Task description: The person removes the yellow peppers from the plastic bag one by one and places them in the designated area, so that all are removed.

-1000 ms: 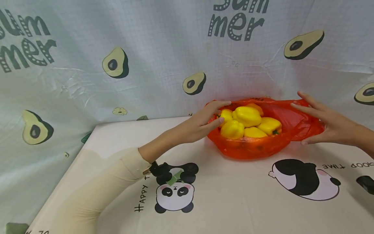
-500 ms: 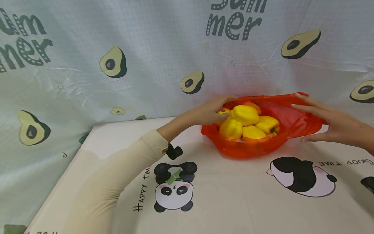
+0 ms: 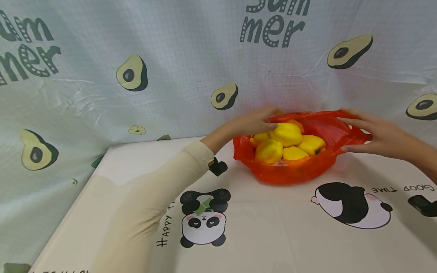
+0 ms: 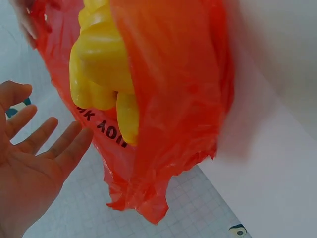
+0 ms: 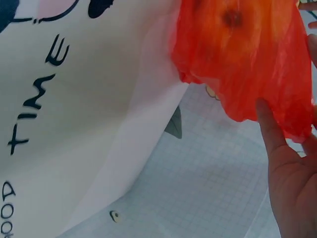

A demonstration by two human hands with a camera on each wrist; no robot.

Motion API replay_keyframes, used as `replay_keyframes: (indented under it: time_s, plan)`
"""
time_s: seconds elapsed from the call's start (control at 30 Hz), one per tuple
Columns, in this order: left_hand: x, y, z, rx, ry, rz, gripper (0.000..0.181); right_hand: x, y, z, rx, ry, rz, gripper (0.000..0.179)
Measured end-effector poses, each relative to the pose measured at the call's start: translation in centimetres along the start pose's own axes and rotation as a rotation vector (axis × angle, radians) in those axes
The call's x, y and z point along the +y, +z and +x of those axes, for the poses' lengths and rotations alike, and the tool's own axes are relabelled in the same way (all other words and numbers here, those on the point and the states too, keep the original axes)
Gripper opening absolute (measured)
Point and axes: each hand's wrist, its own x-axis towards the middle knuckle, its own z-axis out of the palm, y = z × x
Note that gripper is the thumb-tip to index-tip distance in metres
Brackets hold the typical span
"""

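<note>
Yellow bell peppers (image 3: pixel 287 134), several of them, lie heaped in a red plastic bag (image 3: pixel 290 176) whose mouth is spread wide. An orange one shows behind them. My left hand (image 3: pixel 253 122) reaches over the bag's back left rim; in the left wrist view its fingers are straight and spread beside the red plastic, holding nothing. At the bag's right end is my right hand (image 3: pixel 384 136), fingers at the upper edge and thumb at the lower one. The right wrist view shows its straight thumb (image 5: pixel 267 124) against the plastic; the other fingers are partly cut off there.
The bag stands on a light tablecloth (image 3: pixel 259 235) printed with pandas, close to its back edge. Behind it hangs a pale sheet (image 3: pixel 177 76) with avocado prints. A corner of the table shows at the left.
My left hand has moved right and back along the bag's rim, over the peppers' left side. My right hand has shifted slightly left and in, and the bag's right end has drawn inward.
</note>
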Motion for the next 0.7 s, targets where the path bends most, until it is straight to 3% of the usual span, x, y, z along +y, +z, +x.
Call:
replay_keyframes:
  time_s: [0.17,0.3,0.7]
  plan:
    - [0.1,0.0,1.4,-0.011,0.007,0.051,0.043,0.2,0.4,0.4,-0.059,0.036,-0.008,0.083]
    - [-0.2,0.1,2.4,-0.007,-0.005,0.082,0.042,0.5,0.8,0.5,-0.086,-0.001,0.008,0.079]
    - [-0.4,0.4,4.2,-0.02,-0.053,0.075,0.045,1.6,3.3,0.4,-0.031,0.007,0.102,0.077]
